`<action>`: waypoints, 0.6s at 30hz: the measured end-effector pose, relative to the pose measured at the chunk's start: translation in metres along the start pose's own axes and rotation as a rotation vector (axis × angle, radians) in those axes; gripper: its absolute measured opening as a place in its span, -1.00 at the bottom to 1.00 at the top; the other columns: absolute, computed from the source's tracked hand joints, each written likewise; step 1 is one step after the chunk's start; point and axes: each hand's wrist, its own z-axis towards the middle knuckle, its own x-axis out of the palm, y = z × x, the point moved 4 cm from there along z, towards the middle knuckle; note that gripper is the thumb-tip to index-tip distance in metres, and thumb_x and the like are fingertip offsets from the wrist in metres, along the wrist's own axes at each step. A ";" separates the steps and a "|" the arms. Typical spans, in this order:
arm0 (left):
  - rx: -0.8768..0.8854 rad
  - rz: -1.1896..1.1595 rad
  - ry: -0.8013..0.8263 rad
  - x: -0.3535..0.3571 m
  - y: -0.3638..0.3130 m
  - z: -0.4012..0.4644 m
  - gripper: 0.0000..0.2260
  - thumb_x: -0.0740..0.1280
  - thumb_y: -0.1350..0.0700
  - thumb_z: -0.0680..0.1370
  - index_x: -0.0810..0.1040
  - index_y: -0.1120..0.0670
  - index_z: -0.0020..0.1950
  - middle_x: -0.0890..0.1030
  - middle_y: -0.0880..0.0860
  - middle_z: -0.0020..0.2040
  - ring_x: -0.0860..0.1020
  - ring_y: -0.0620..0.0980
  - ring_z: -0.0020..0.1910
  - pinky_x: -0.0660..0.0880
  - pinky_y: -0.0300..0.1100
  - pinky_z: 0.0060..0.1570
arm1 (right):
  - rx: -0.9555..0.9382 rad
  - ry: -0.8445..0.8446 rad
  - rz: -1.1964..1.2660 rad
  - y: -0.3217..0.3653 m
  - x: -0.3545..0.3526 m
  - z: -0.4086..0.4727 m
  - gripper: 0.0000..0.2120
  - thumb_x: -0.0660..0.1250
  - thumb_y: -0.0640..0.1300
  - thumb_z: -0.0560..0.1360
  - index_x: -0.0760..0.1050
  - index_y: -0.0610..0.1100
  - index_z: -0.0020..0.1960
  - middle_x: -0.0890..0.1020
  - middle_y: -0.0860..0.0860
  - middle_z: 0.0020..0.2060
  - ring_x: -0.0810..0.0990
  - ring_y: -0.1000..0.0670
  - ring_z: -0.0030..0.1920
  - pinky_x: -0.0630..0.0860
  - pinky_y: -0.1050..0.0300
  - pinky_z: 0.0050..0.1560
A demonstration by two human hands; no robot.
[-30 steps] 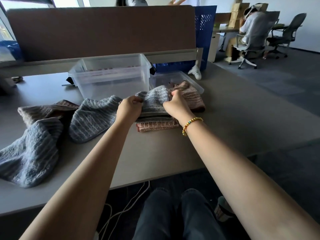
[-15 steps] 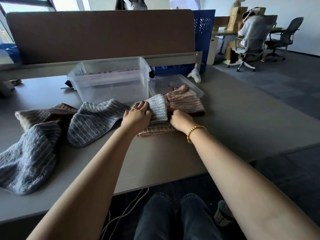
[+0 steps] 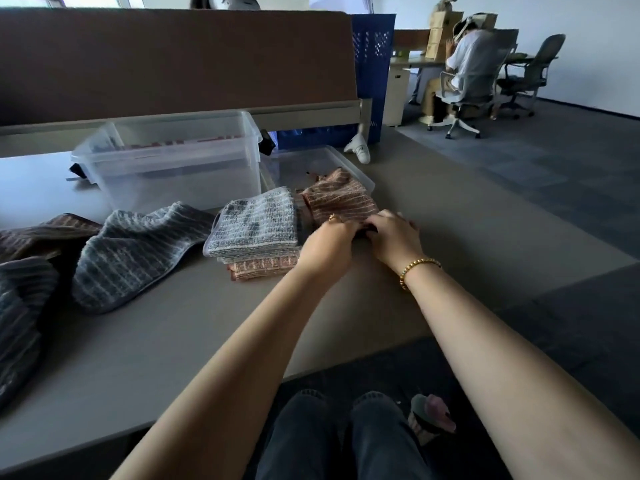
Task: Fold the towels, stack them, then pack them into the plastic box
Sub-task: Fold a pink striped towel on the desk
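A folded grey-white towel lies on top of a small stack, with a folded pink towel under it. Just right of the stack lies an unfolded pink-brown striped towel. My left hand and my right hand both grip its near edge, side by side. The clear plastic box stands behind the stack, open on top. Loose grey towels and a brown towel lie at the left.
The box's clear lid lies flat behind the pink-brown towel. A brown desk partition closes the back. A white object rests near a blue crate. A person sits on a chair far right.
Both hands left the folded grey-white towel on the stack and moved right onto the pink-brown striped towel's near edge.
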 end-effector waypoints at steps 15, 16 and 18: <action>-0.105 -0.269 -0.298 0.023 -0.030 -0.004 -0.75 0.20 0.09 0.60 0.56 0.09 0.21 0.64 0.19 0.10 0.57 0.20 0.09 0.45 -0.10 -0.03 | 0.233 -0.253 0.438 -0.064 -0.037 -0.052 -0.77 0.26 -0.25 0.48 0.43 -0.24 0.13 0.51 -0.18 0.11 0.43 -0.19 0.19 0.36 0.00 0.21; -0.088 -0.339 -0.329 0.021 -0.030 -0.005 -0.76 0.21 0.12 0.59 0.57 0.14 0.19 0.65 0.20 0.08 0.59 0.20 0.07 0.44 -0.12 -0.06 | 0.298 -0.261 0.479 -0.066 -0.038 -0.053 -0.70 0.27 -0.24 0.47 0.40 -0.24 0.19 0.50 -0.18 0.16 0.42 -0.18 0.23 0.35 0.00 0.25; -0.064 -0.407 -0.360 0.019 -0.029 -0.008 -0.79 0.21 0.16 0.59 0.58 0.21 0.11 0.66 0.22 0.01 0.59 0.19 0.01 0.38 -0.11 -0.11 | 0.377 -0.235 0.490 -0.071 -0.037 -0.053 -0.61 0.26 -0.22 0.47 0.38 -0.23 0.28 0.49 -0.18 0.23 0.41 -0.16 0.29 0.34 0.03 0.30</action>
